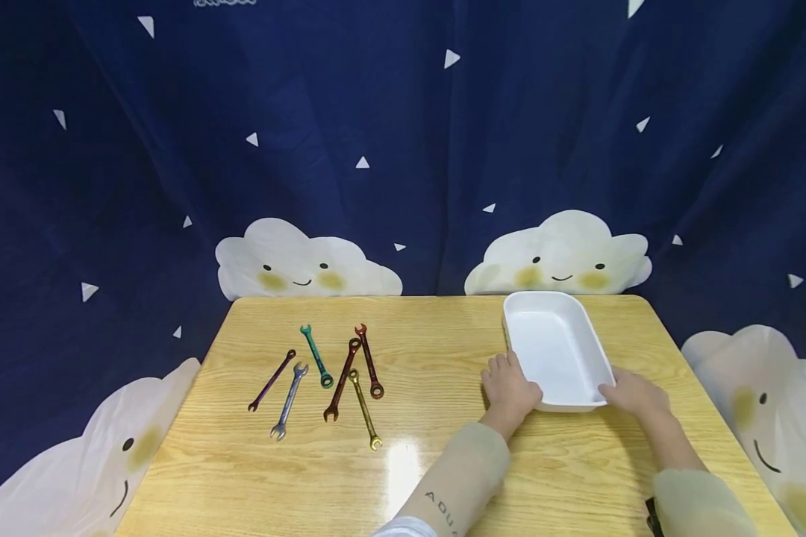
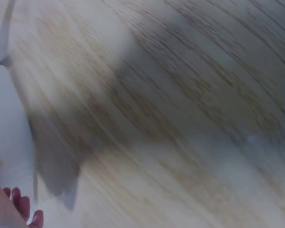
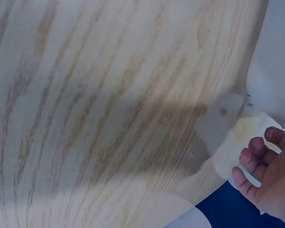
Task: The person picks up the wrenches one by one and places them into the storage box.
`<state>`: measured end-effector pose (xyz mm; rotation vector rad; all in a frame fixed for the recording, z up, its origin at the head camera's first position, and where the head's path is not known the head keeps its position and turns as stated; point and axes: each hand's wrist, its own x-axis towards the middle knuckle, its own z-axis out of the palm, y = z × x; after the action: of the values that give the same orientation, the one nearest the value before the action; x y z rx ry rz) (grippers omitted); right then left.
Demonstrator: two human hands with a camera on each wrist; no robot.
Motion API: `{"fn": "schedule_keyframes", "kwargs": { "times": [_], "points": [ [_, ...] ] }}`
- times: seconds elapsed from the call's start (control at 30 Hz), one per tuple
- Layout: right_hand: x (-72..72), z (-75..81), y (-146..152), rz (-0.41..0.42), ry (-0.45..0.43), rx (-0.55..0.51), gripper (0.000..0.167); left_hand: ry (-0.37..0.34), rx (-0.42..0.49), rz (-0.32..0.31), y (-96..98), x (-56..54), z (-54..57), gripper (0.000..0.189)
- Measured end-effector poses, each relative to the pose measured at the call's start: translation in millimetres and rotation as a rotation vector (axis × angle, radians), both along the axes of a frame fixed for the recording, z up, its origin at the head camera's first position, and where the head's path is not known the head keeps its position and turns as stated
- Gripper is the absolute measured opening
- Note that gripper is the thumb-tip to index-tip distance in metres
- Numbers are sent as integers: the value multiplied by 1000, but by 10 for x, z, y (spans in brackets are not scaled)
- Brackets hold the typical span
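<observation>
A white rectangular tray (image 1: pixel 556 347) with rounded corners sits at the right of the wooden table, nothing inside it. My left hand (image 1: pixel 510 388) grips its near left side, thumb at the rim and fingers along the outer wall. At the near right corner, my right hand (image 1: pixel 636 394) holds the tray with its thumb over the rim. The left wrist view catches fingertips (image 2: pixel 23 205) beside the tray's white wall (image 2: pixel 9 128). In the right wrist view, bent fingers (image 3: pixel 256 159) lie by the tray's side, and the thumb is hidden.
Several wrenches lie at the table's left: purple (image 1: pixel 272 380), silver-blue (image 1: pixel 289 403), teal (image 1: pixel 316 356), dark red (image 1: pixel 342 380), red (image 1: pixel 369 360) and gold (image 1: pixel 366 410). A dark blue curtain (image 1: pixel 389 112) with cloud prints hangs behind and around the table (image 1: pixel 242 477).
</observation>
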<state>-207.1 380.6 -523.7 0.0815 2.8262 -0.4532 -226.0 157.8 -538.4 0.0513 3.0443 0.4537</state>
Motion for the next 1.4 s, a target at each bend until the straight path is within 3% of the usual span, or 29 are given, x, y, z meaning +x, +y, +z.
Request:
{"fn": "schedule_keyframes", "kwargs": {
  "times": [0.2, 0.77, 1.4],
  "points": [
    [-18, -56, -68, 39, 47, 61, 62, -4, 20, 0, -89, -13, -51, 56],
    [-8, -115, -283, 54, 136, 108, 62, 33, 18, -59, -314, -28, -126, 31],
    [68, -84, -531, 83, 209, 115, 57, 61, 47, -78, -550, -22, -188, 31]
  ]
}}
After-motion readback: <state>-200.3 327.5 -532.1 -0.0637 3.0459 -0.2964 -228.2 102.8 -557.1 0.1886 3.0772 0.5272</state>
